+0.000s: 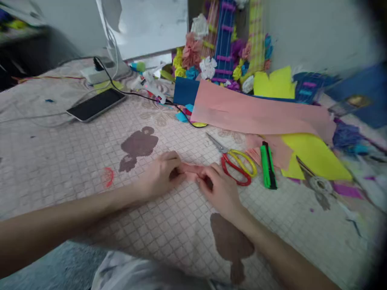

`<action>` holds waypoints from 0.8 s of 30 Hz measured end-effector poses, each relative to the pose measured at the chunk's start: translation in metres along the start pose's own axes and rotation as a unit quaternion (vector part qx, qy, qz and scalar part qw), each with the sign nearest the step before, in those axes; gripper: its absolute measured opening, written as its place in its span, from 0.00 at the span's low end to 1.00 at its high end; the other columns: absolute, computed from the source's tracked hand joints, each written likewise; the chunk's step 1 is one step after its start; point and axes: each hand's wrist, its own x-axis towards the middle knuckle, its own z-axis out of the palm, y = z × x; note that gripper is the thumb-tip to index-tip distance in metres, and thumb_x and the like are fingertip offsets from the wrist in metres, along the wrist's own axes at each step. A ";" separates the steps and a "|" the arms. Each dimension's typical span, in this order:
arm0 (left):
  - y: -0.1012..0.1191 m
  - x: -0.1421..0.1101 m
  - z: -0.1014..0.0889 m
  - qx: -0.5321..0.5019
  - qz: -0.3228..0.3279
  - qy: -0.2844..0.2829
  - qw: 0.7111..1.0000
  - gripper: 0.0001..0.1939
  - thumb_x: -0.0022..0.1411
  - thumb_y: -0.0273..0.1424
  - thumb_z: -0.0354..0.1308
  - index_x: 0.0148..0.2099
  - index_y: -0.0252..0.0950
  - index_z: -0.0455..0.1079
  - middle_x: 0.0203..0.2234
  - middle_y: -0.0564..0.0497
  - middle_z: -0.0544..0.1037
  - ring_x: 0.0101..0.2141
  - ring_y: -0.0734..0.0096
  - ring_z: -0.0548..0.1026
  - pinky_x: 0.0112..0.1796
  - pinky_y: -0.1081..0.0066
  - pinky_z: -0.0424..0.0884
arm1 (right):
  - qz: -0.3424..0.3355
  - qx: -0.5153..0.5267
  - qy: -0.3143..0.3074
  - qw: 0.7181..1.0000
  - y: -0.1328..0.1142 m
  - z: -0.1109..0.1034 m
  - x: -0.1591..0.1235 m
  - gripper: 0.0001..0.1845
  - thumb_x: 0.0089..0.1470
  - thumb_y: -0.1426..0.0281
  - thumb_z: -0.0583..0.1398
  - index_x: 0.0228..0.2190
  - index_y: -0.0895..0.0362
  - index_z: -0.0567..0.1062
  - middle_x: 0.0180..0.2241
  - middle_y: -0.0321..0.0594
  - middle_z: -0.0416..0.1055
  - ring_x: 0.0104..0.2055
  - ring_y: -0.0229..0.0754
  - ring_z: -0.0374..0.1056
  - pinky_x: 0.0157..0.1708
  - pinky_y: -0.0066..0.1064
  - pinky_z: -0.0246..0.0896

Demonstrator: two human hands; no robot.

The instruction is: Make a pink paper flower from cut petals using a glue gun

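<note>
Pinching a small pink paper piece (192,169), the left hand (165,171) and right hand (222,185) hold its opposite ends, fingertips of each closed upon it. The piece sits between the two hands, just over the patterned tablecloth (169,225); whether it touches the cloth cannot be determined. Just right of the grip, nearest the right hand, lie scissors (227,152) with red and yellow handles, blades directed away from the person and leftward. Further right, beyond the scissors, lies a green cutter (268,166). Beyond the grip and to its right, a long pink sheet (250,112) extends, with a yellow sheet (317,157) partly beneath it. Well left of and beyond the grip rests a dark-screened phone (96,104), cable attached.
</note>
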 end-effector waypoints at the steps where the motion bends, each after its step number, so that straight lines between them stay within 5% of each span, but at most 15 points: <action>1: -0.001 0.000 0.001 0.002 -0.003 0.003 1.000 0.07 0.56 0.24 0.56 0.27 0.32 0.63 0.27 0.50 0.66 0.32 0.69 0.65 0.33 0.70 0.63 | 0.000 0.004 0.003 1.000 0.000 0.001 0.000 0.07 0.57 0.67 0.55 0.27 0.55 0.66 0.30 0.35 0.66 0.32 0.38 0.66 0.27 0.28 0.55; 7: -0.001 0.000 0.002 -0.033 -0.019 0.025 0.999 0.03 0.55 0.22 0.56 0.30 0.33 0.64 0.29 0.51 0.67 0.32 0.71 0.66 0.32 0.71 0.64 | -0.011 0.020 0.016 1.000 0.001 0.004 -0.002 0.02 0.56 0.70 0.56 0.33 0.55 0.67 0.33 0.37 0.68 0.33 0.38 0.67 0.26 0.27 0.57; 11: -0.001 -0.002 0.000 -0.080 0.012 0.008 0.997 0.06 0.60 0.22 0.53 0.36 0.34 0.70 0.33 0.50 0.68 0.35 0.71 0.67 0.36 0.70 0.66 | -0.068 -0.023 0.006 0.997 0.000 0.001 -0.005 0.09 0.57 0.74 0.53 0.38 0.52 0.71 0.38 0.39 0.68 0.34 0.38 0.68 0.24 0.27 0.60; 15: -0.003 -0.005 -0.002 -0.068 0.022 -0.009 0.997 0.09 0.63 0.26 0.52 0.41 0.38 0.74 0.34 0.49 0.68 0.37 0.70 0.67 0.39 0.69 0.66 | -0.135 -0.025 -0.010 0.990 0.004 -0.001 -0.010 0.19 0.57 0.78 0.51 0.47 0.51 0.70 0.45 0.42 0.68 0.40 0.40 0.67 0.35 0.30 0.66; 24: 0.003 0.003 -0.001 0.006 -0.005 -0.028 1.000 0.06 0.61 0.30 0.55 0.37 0.35 0.71 0.31 0.49 0.69 0.36 0.66 0.67 0.39 0.66 0.65 | -0.161 -0.027 -0.048 0.985 0.013 -0.003 -0.017 0.29 0.57 0.80 0.48 0.58 0.51 0.61 0.48 0.46 0.66 0.47 0.47 0.65 0.43 0.40 0.67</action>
